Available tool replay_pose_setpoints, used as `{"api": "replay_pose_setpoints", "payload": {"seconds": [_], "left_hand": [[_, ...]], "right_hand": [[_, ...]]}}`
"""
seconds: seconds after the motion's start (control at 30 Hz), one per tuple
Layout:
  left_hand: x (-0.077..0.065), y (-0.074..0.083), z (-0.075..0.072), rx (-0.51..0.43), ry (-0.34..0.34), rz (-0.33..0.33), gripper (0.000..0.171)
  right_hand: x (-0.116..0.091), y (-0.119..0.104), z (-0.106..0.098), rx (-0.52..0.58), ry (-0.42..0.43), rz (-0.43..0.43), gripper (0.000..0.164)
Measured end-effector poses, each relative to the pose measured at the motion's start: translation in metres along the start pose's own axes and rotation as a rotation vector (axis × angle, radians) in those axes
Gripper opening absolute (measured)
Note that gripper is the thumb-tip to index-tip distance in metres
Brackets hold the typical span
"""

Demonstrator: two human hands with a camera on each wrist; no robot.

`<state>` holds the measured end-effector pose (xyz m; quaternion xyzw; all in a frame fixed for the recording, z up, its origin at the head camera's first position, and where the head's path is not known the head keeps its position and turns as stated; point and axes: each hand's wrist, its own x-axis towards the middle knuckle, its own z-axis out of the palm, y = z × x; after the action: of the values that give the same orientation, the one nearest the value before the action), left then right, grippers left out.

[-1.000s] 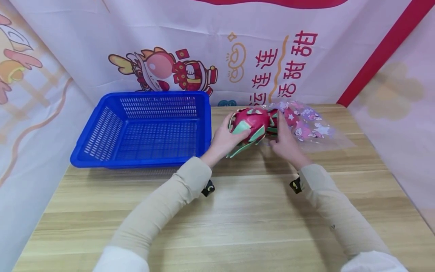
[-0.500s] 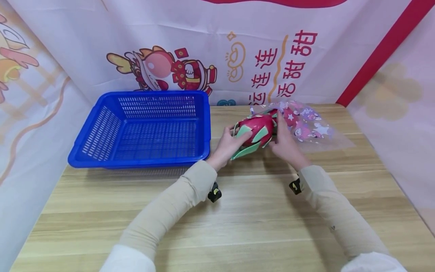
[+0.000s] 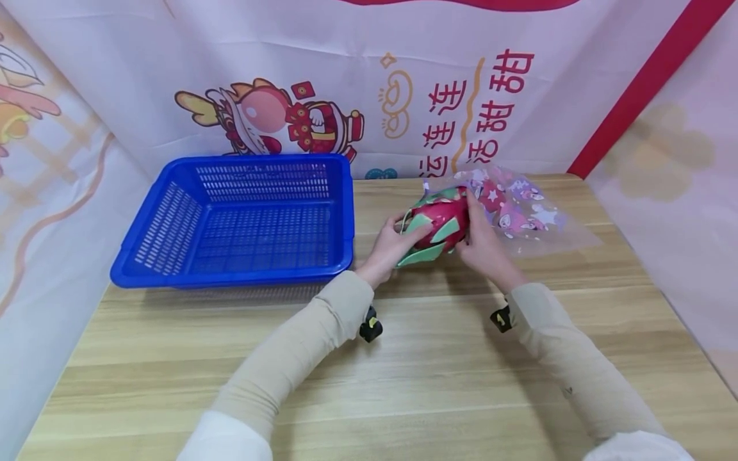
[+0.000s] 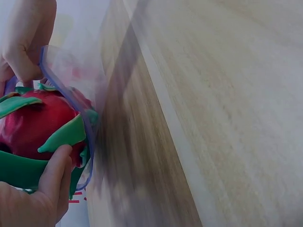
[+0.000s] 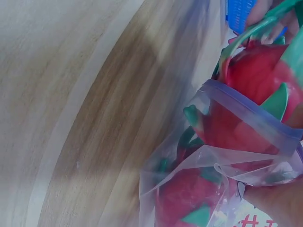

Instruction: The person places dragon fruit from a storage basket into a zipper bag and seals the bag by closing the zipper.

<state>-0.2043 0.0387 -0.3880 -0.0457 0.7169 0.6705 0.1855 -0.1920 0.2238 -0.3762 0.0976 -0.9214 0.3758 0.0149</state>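
My left hand [image 3: 392,248] grips a red dragon fruit [image 3: 442,212] with green scales, thumb on its near side. One end of the fruit sits inside the mouth of a clear plastic bag [image 3: 533,221] with pink and purple cartoon print. The bag's purple-edged mouth [image 5: 258,111] wraps round the fruit in the right wrist view. Deeper in the bag lies a second dragon fruit [image 5: 182,196], seen through the film. My right hand [image 3: 484,240] holds the bag at its mouth, fingers on the rim beside the fruit. Some fingertips are hidden behind fruit and film.
A blue plastic basket [image 3: 348,224] with slotted walls stands on the wooden table [image 3: 450,384] left of my hands. Behind the table hangs a white printed cloth [image 3: 392,38]. The bag's far end lies flat toward the table's back right.
My left hand has moved right and slightly down with the dragon fruit, bringing the fruit into the bag's mouth. My right hand has stayed nearly in place at the bag.
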Motion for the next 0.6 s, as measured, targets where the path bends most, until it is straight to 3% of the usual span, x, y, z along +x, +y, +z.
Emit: {"api": "replay_pose_setpoints", "payload": {"seconds": [0.13,0.37,0.5,0.6], "left_hand": [[0.004,-0.001,0.000,-0.056,0.006,-0.006,0.077],[0.009,-0.006,-0.004,-0.044,0.035,0.014,0.074],[0.011,-0.007,-0.004,-0.039,0.041,0.020,0.075],[0.012,-0.007,-0.003,-0.036,0.044,0.022,0.075]], "right_hand": [[0.000,0.001,0.002,-0.005,-0.012,-0.025,0.096],[-0.002,0.007,0.000,0.016,-0.027,-0.097,0.087],[-0.003,0.013,-0.007,0.086,0.031,-0.073,0.072],[0.000,0.022,-0.014,0.010,0.030,-0.029,0.081]]}}
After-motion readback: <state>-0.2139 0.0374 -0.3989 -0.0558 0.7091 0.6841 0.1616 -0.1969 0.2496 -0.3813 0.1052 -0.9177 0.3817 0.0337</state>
